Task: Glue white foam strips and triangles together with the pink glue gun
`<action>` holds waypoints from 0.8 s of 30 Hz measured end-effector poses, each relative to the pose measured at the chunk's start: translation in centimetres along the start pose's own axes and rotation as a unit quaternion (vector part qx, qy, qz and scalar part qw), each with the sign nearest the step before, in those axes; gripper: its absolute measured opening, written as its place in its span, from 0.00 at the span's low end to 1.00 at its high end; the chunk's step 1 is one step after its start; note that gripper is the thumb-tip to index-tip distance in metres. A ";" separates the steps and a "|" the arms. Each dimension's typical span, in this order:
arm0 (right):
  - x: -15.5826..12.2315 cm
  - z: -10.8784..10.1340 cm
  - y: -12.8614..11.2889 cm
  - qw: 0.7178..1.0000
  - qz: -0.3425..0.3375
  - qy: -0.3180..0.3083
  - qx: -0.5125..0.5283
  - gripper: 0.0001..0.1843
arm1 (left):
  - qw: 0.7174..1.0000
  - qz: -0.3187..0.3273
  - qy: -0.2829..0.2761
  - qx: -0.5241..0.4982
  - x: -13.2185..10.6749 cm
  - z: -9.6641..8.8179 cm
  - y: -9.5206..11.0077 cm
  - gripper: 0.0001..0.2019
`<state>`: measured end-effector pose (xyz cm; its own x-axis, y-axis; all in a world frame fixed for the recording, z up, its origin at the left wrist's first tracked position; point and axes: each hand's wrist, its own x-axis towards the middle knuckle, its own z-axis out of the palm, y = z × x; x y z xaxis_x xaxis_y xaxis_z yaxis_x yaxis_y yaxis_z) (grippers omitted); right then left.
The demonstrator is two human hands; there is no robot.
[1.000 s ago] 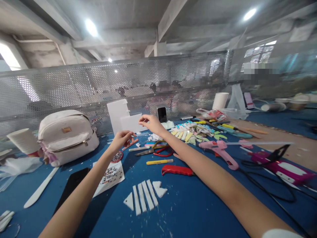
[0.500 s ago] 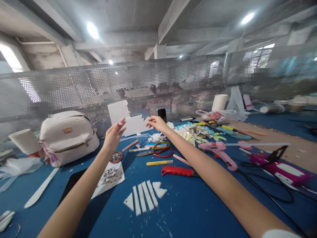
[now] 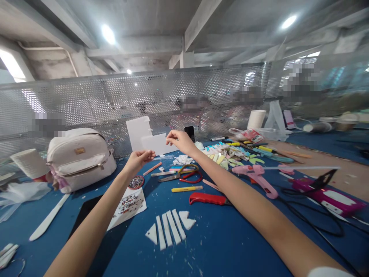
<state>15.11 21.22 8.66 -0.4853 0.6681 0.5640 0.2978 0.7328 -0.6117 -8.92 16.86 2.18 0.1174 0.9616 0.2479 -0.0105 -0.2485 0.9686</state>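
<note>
My left hand (image 3: 141,157) is in front of the lower edge of white sheets (image 3: 138,132), thumb and fingers pinched together. Whatever may be between its fingertips is too small to make out. Higher and to the right, my right hand (image 3: 180,141) hangs with bent fingers close together before the right part of the sheets. I cannot tell what is in its fingertips. The sheets stand upright by the mesh partition. Nearer to me, several white cut pieces (image 3: 170,229) lie in a fish-like row, the pointed end piece with a small hole.
Scissors (image 3: 170,177), a yellow pen (image 3: 187,189) and a red-handled tool (image 3: 208,198) lie between my forearms. A pink glue gun (image 3: 256,177) and scraps (image 3: 227,154) are right. A white backpack (image 3: 79,161) stands left; beads lie on paper (image 3: 138,209).
My left hand has closed from spread fingers into a pinch and moved slightly down and right. My right hand has shifted slightly up and left.
</note>
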 end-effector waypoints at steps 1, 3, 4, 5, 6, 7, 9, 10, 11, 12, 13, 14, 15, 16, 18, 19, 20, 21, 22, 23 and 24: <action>-0.1 -0.1 -0.7 1.000 -0.013 -0.001 -0.006 0.12 | 1.000 -0.002 -0.001 0.010 0.0 0.0 0.0 0.14; -0.4 -0.1 -1.9 0.999 -0.035 -0.002 -0.015 0.12 | 1.000 -0.004 -0.005 0.031 -0.2 0.2 0.1 0.14; -0.5 -0.1 -2.4 0.999 -0.043 -0.002 -0.019 0.11 | 0.999 -0.005 -0.007 0.042 -0.3 0.2 0.2 0.13; -0.6 -0.2 -2.8 0.999 -0.049 -0.003 -0.021 0.11 | 0.998 -0.006 -0.011 0.054 -0.4 0.3 0.3 0.13; -0.6 -0.2 -3.1 0.998 -0.055 -0.004 -0.024 0.11 | 0.998 -0.006 -0.015 0.067 -0.5 0.4 0.4 0.13; -0.7 -0.2 -3.3 0.998 -0.059 -0.006 -0.026 0.11 | 0.997 -0.007 -0.020 0.080 -0.7 0.6 0.6 0.13; -0.9 -0.1 -3.6 0.998 -0.063 -0.008 -0.030 0.11 | 0.994 -0.007 -0.031 0.107 -0.9 0.9 0.9 0.13; -0.9 -0.1 -3.7 0.998 -0.063 -0.010 -0.031 0.11 | 0.992 -0.007 -0.038 0.119 -1.0 1.2 1.1 0.12; -1.0 0.0 -3.8 0.998 -0.062 -0.013 -0.031 0.11 | 0.991 -0.006 -0.045 0.129 -1.1 1.4 1.2 0.12; -1.0 0.1 -3.8 0.998 -0.061 -0.016 -0.030 0.11 | 0.989 -0.006 -0.053 0.137 -1.2 1.7 1.4 0.12; -1.0 0.2 -3.7 0.998 -0.060 -0.021 -0.026 0.11 | 0.988 -0.005 -0.059 0.142 -1.2 2.0 1.5 0.11; -0.9 0.3 -3.6 0.998 -0.059 -0.027 -0.021 0.11 | 0.987 -0.003 -0.065 0.144 -1.3 2.2 1.5 0.11; -0.8 0.4 -3.4 0.998 -0.056 -0.035 -0.015 0.11 | 0.987 -0.001 -0.067 0.143 -1.3 2.4 1.5 0.10; -0.7 0.4 -3.2 0.998 -0.052 -0.042 -0.008 0.11 | 0.988 0.003 -0.067 0.139 -1.2 2.5 1.5 0.10; -0.4 0.5 -2.5 0.998 -0.038 -0.059 0.003 0.12 | 0.991 0.013 -0.060 0.123 -1.1 2.5 1.3 0.11; -0.3 0.4 -2.1 0.997 -0.030 -0.071 0.007 0.13 | 0.992 0.019 -0.054 0.111 -1.1 2.4 1.2 0.12; -0.2 0.4 -1.7 0.996 -0.023 -0.086 0.008 0.13 | 0.994 0.024 -0.048 0.098 -1.0 2.2 1.1 0.12; -0.1 0.4 -1.4 0.995 -0.018 -0.101 0.008 0.14 | 0.995 0.029 -0.043 0.085 -0.9 2.0 0.9 0.12; -0.1 0.4 -1.2 0.993 -0.016 -0.117 0.006 0.13 | 0.996 0.032 -0.039 0.072 -0.9 1.9 0.8 0.13; -0.2 0.4 -1.0 0.991 -0.016 -0.133 0.001 0.13 | 0.997 0.034 -0.037 0.061 -0.8 1.7 0.7 0.13; -0.2 0.5 -1.0 0.989 -0.016 -0.145 -0.005 0.12 | 0.997 0.035 -0.037 0.050 -0.8 1.7 0.5 0.13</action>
<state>14.50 20.29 8.86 -0.7100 0.5802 0.3991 0.2860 0.7554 -0.5895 -7.37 15.75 2.48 0.1936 0.9311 0.3092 0.0779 -0.3288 0.9412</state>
